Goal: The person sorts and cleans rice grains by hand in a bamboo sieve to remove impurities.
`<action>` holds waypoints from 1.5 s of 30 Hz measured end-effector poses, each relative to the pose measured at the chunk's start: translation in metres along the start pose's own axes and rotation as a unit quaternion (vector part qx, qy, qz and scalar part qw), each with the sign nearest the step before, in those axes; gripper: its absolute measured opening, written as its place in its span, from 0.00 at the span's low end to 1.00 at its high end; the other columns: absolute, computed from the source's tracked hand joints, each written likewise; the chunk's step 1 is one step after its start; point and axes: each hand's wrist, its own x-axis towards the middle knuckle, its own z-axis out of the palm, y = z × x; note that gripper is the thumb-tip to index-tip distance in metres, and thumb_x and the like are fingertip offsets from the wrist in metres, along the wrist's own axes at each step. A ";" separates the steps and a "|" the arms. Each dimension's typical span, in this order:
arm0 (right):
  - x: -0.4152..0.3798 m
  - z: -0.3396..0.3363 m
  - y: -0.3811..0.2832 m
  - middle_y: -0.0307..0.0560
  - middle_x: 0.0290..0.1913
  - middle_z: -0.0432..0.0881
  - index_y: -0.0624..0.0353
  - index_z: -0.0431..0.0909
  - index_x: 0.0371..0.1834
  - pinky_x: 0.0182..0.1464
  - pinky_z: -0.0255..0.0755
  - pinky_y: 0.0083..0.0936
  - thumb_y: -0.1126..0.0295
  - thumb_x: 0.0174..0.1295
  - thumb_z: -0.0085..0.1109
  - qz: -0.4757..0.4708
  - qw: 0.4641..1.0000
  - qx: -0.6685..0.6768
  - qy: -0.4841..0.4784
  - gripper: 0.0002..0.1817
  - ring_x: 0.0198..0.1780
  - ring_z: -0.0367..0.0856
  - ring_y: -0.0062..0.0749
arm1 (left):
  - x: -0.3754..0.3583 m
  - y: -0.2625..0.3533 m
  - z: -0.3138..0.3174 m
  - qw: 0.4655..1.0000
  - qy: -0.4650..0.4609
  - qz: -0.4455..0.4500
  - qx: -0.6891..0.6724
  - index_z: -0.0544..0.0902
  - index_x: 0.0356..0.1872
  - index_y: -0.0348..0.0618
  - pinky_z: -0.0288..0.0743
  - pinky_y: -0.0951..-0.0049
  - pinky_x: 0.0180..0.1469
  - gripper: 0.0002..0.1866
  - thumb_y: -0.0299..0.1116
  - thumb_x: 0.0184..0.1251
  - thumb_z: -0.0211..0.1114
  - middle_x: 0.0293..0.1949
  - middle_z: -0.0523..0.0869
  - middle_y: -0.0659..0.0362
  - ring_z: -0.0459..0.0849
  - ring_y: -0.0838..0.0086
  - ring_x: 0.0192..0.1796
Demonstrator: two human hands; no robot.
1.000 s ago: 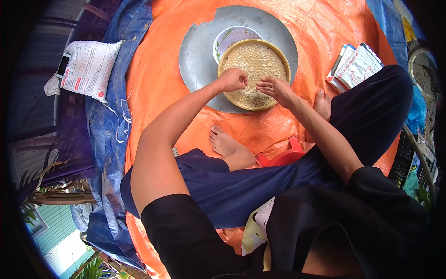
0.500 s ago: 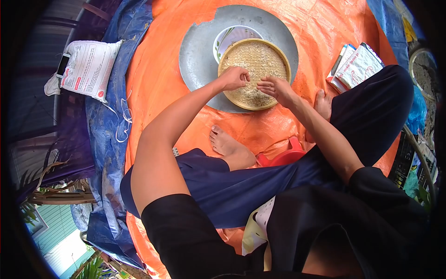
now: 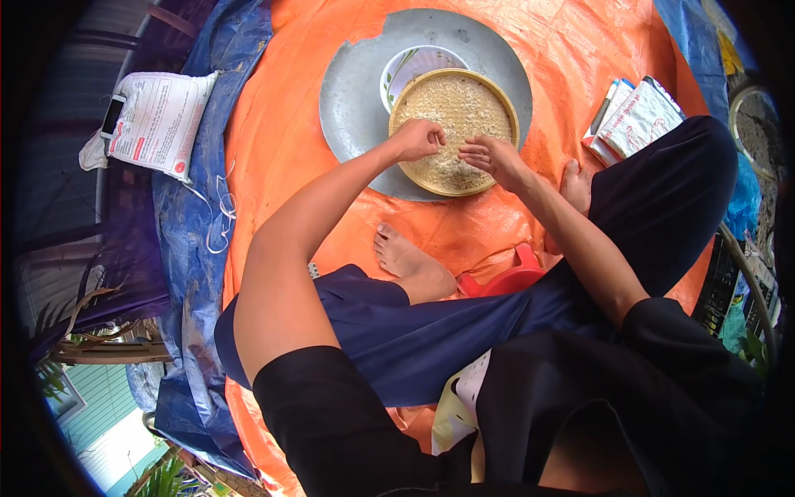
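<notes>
Basket (image 3: 515,124) unmoved; left hand (image 3: 417,139) slightly shifted, narrowly curled, contents unclear; right hand (image 3: 493,157) loosely extended.

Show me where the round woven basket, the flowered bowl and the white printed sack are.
Round woven basket (image 3: 454,191): head view, on its near rim.
Flowered bowl (image 3: 407,69): head view, on its exposed inner wall.
White printed sack (image 3: 161,123): head view, middle of its printed face.

A camera worn on the head gives the 1 view, looking forward and steeply down. It sits close above the shirt (image 3: 331,406) and trousers (image 3: 431,331), with the basket (image 3: 513,124) farther off, near the top edge. The lens is very wide, the scene curving into dark, rounded borders.
</notes>
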 end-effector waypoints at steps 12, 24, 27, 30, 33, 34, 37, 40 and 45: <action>0.001 0.001 0.001 0.63 0.47 0.80 0.75 0.70 0.52 0.50 0.81 0.27 0.69 0.69 0.46 -0.006 1.000 0.021 0.018 0.17 0.45 0.84 0.42 | 0.009 -0.018 0.000 0.997 -0.014 -0.001 -0.073 0.82 0.40 0.37 0.77 0.75 0.38 0.10 0.26 0.56 0.66 0.30 0.83 0.61 0.82 0.77 0.34; -0.004 0.005 -0.003 0.62 0.46 0.81 0.73 0.71 0.52 0.47 0.82 0.26 0.70 0.68 0.47 -0.011 0.999 -0.006 0.032 0.16 0.43 0.85 0.40 | 0.000 -0.004 -0.017 0.957 -0.101 -0.146 -0.229 0.79 0.46 0.43 0.75 0.78 0.41 0.11 0.30 0.64 0.65 0.37 0.86 0.62 0.85 0.79 0.38; -0.006 0.006 -0.005 0.62 0.50 0.80 0.74 0.69 0.55 0.51 0.80 0.25 0.69 0.71 0.43 -0.003 0.999 -0.028 0.025 0.18 0.48 0.84 0.40 | 0.000 -0.002 -0.018 0.953 -0.108 -0.156 -0.237 0.79 0.47 0.44 0.75 0.77 0.43 0.13 0.33 0.64 0.66 0.39 0.86 0.62 0.84 0.79 0.38; -0.007 0.007 -0.006 0.62 0.52 0.79 0.74 0.68 0.58 0.53 0.80 0.25 0.68 0.72 0.41 0.001 0.999 -0.039 0.021 0.19 0.51 0.83 0.39 | -0.001 0.007 -0.021 0.951 -0.107 -0.160 -0.242 0.79 0.48 0.44 0.75 0.77 0.44 0.14 0.34 0.63 0.66 0.39 0.86 0.62 0.84 0.80 0.39; -0.008 0.007 -0.006 0.62 0.52 0.79 0.74 0.68 0.58 0.54 0.80 0.25 0.68 0.72 0.41 0.002 0.999 -0.040 0.020 0.19 0.51 0.83 0.39 | -0.002 0.014 -0.022 0.952 -0.099 -0.149 -0.250 0.79 0.47 0.44 0.74 0.78 0.42 0.13 0.35 0.62 0.67 0.38 0.86 0.63 0.84 0.80 0.37; -0.008 0.007 -0.006 0.62 0.52 0.79 0.74 0.68 0.57 0.54 0.79 0.25 0.68 0.72 0.41 0.002 0.999 -0.040 0.019 0.19 0.51 0.83 0.39 | -0.002 0.014 -0.022 0.952 -0.096 -0.144 -0.253 0.80 0.46 0.44 0.74 0.78 0.42 0.13 0.35 0.62 0.67 0.37 0.86 0.64 0.84 0.80 0.36; -0.006 0.006 -0.005 0.62 0.52 0.79 0.74 0.68 0.57 0.54 0.79 0.25 0.68 0.72 0.42 0.003 0.999 -0.037 0.020 0.19 0.51 0.83 0.39 | 0.001 0.014 -0.022 0.965 -0.067 -0.147 -0.208 0.81 0.42 0.44 0.74 0.78 0.37 0.10 0.34 0.62 0.66 0.33 0.86 0.66 0.83 0.80 0.34; -0.006 0.006 -0.005 0.61 0.52 0.79 0.73 0.68 0.56 0.54 0.79 0.25 0.68 0.72 0.42 0.003 0.999 -0.040 0.018 0.18 0.51 0.82 0.39 | -0.001 0.009 -0.022 0.975 -0.006 -0.131 -0.179 0.82 0.35 0.42 0.75 0.76 0.33 0.06 0.31 0.60 0.67 0.29 0.85 0.64 0.83 0.79 0.31; -0.008 0.007 -0.007 0.61 0.52 0.79 0.74 0.68 0.56 0.54 0.79 0.25 0.68 0.72 0.43 0.004 0.999 -0.040 0.026 0.19 0.50 0.83 0.39 | -0.012 0.002 -0.023 0.984 -0.003 0.035 0.173 0.82 0.29 0.39 0.76 0.68 0.34 0.05 0.26 0.50 0.68 0.28 0.84 0.56 0.84 0.67 0.30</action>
